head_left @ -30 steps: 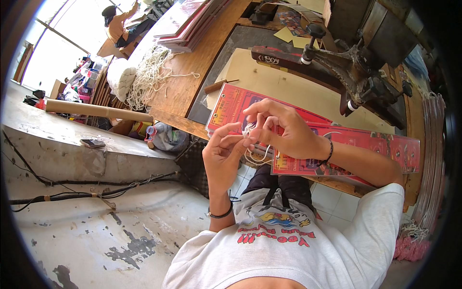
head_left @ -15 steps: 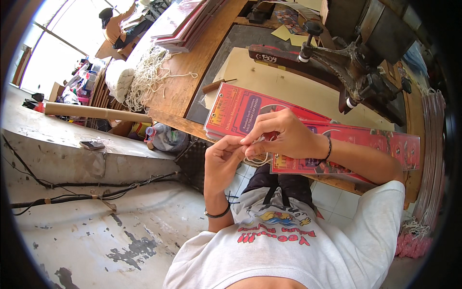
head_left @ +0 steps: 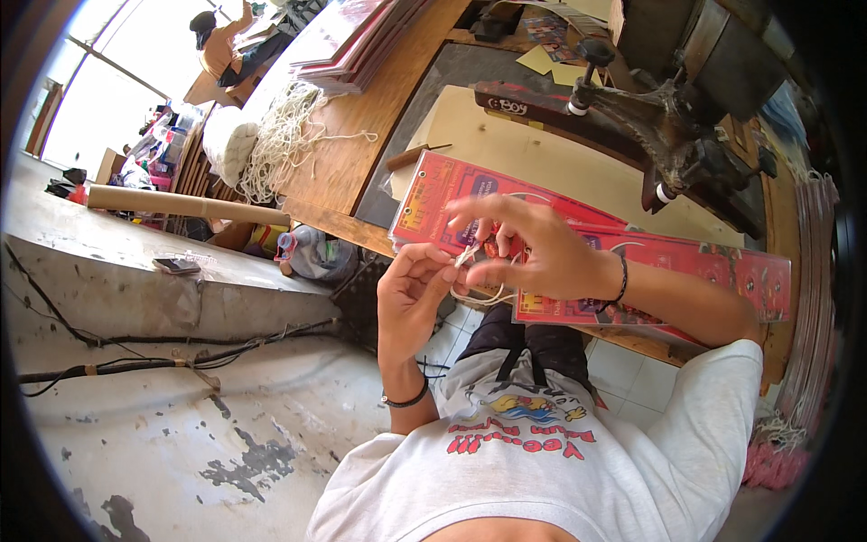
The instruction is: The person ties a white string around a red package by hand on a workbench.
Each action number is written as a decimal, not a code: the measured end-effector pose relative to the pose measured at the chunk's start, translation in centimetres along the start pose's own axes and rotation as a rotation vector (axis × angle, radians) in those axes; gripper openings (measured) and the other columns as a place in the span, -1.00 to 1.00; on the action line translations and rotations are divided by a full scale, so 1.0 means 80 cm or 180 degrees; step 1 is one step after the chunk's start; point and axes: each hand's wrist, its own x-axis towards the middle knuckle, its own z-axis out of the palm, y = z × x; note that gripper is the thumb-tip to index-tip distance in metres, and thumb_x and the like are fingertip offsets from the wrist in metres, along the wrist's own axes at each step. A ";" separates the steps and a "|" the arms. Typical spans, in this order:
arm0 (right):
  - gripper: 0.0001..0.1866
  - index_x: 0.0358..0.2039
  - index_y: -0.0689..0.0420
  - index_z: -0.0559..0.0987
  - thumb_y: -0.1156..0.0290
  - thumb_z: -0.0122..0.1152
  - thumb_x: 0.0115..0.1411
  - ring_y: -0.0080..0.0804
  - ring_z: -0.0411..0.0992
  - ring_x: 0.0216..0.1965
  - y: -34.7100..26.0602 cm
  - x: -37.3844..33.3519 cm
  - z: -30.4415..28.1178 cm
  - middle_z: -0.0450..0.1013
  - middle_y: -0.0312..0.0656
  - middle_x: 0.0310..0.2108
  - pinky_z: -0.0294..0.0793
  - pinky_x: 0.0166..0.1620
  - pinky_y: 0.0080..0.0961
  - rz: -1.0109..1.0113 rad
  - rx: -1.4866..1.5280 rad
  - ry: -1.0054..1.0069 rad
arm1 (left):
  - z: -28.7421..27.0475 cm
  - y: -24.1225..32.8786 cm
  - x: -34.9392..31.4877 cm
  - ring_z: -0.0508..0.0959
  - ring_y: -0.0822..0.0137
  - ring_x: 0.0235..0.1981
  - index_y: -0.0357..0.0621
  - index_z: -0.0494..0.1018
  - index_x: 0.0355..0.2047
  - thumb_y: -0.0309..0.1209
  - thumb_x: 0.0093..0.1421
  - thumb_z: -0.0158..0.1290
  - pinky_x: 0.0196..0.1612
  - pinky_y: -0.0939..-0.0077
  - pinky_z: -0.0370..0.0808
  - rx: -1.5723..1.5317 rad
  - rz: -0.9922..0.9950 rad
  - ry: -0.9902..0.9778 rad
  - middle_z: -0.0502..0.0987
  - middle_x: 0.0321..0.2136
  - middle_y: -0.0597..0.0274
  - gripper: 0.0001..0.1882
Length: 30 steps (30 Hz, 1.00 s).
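Between the thumb and fingers of my left hand (head_left: 408, 303), a knotted end of white string (head_left: 466, 256) is pinched. Its loop hangs toward the lower red printed sheet (head_left: 713, 280), which lies at the table edge under my right forearm. My right hand (head_left: 560, 257) is spread, thumb and fingers apart, just right of the string. Behind both hands rests a stack of red printed sheets (head_left: 433, 181) in clear plastic, with eyelets at the left end. Whether the string passes through an eyelet of the lower sheet is hidden by my right hand.
A heap of loose white strings (head_left: 280, 144) lies at the table's far left, beside a pile of printed sheets (head_left: 348, 54). A metal press with black knobs (head_left: 655, 117) stands at the right. A thin awl-like tool (head_left: 411, 158) lies on the board. Another person (head_left: 226, 50) sits far left.
My right hand has let go of the string and opened, its fingers lifting away. My left hand keeps its pinch, and the knot now shows between the hands.
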 end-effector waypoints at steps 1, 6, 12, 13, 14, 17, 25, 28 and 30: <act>-0.69 -0.06 0.14 0.60 0.33 0.33 0.20 -0.44 0.57 -0.33 0.002 -0.001 0.000 0.59 -0.23 -0.25 0.55 -0.30 -0.50 -0.0276 -0.0219 -0.0144 | 0.001 0.001 -0.001 0.61 0.40 -0.32 -0.31 0.35 -0.14 -0.68 0.27 0.04 -0.24 0.53 0.57 0.0002 -0.0005 0.0026 0.59 -0.31 0.09 -0.83; -0.80 -0.22 0.11 0.69 0.41 0.36 0.12 -0.29 0.57 -0.28 0.015 -0.007 -0.004 0.59 -0.21 -0.32 0.57 -0.23 -0.43 -0.0559 -0.0396 -0.0572 | 0.002 0.000 -0.002 0.61 0.41 -0.33 -0.28 0.30 -0.11 -0.68 0.29 0.02 -0.26 0.55 0.59 -0.0202 -0.0160 -0.0243 0.57 -0.31 0.11 -0.80; -0.81 -0.24 0.12 0.69 0.43 0.36 0.11 -0.30 0.56 -0.31 0.011 -0.009 -0.003 0.58 -0.20 -0.34 0.56 -0.25 -0.44 -0.0374 -0.0613 -0.0562 | -0.002 -0.001 -0.002 0.60 0.39 -0.35 -0.28 0.28 -0.13 -0.68 0.30 -0.01 -0.29 0.54 0.59 -0.0277 -0.0203 -0.0368 0.56 -0.34 0.11 -0.82; -0.80 -0.23 0.13 0.68 0.47 0.36 0.09 -0.32 0.56 -0.32 0.012 -0.009 -0.001 0.58 -0.20 -0.33 0.56 -0.27 -0.45 -0.0494 -0.0699 -0.0531 | -0.003 -0.001 -0.002 0.60 0.38 -0.36 -0.28 0.28 -0.13 -0.68 0.30 -0.02 -0.29 0.53 0.59 -0.0276 -0.0207 -0.0391 0.56 -0.34 0.10 -0.82; -0.79 -0.23 0.13 0.68 0.51 0.37 0.07 -0.34 0.55 -0.34 0.012 -0.009 0.000 0.57 -0.21 -0.32 0.56 -0.29 -0.46 -0.0613 -0.0785 -0.0500 | -0.004 0.000 -0.002 0.59 0.40 -0.37 -0.28 0.28 -0.13 -0.68 0.30 -0.01 -0.30 0.54 0.58 -0.0235 -0.0201 -0.0366 0.56 -0.35 0.11 -0.82; -0.80 -0.22 0.14 0.67 0.50 0.36 0.09 -0.33 0.54 -0.35 0.018 -0.011 0.004 0.56 -0.20 -0.35 0.54 -0.29 -0.46 -0.0738 -0.0886 -0.0456 | -0.005 0.000 -0.003 0.56 0.44 -0.41 -0.28 0.30 -0.12 -0.67 0.30 -0.01 -0.35 0.59 0.53 -0.0151 -0.0224 -0.0314 0.55 -0.37 0.12 -0.83; -0.88 -0.31 0.15 0.63 0.46 0.34 0.13 -0.22 0.54 -0.30 0.007 -0.011 0.005 0.55 -0.15 -0.37 0.53 -0.24 -0.37 -0.0452 -0.0762 -0.0118 | 0.006 0.004 -0.005 0.49 0.56 -0.46 -0.35 0.41 -0.04 -0.60 0.32 0.03 -0.41 0.70 0.42 0.0043 -0.0333 -0.0057 0.55 -0.41 0.24 -0.78; -0.89 -0.30 0.16 0.63 0.50 0.33 0.13 -0.27 0.56 -0.32 0.004 -0.009 0.001 0.57 -0.16 -0.37 0.54 -0.27 -0.41 -0.0472 -0.0737 0.0060 | 0.008 0.000 -0.006 0.50 0.57 -0.45 -0.40 0.50 -0.09 -0.57 0.32 0.05 -0.40 0.71 0.42 0.0147 -0.0204 -0.0037 0.56 -0.45 0.28 -0.81; -0.89 -0.30 0.17 0.64 0.53 0.32 0.13 -0.34 0.57 -0.35 0.006 -0.007 -0.001 0.58 -0.18 -0.37 0.54 -0.29 -0.46 -0.0362 -0.0585 0.0189 | 0.013 0.003 -0.005 0.50 0.58 -0.45 -0.40 0.53 -0.11 -0.55 0.32 0.06 -0.39 0.70 0.44 0.0294 -0.0189 0.0034 0.56 -0.47 0.29 -0.81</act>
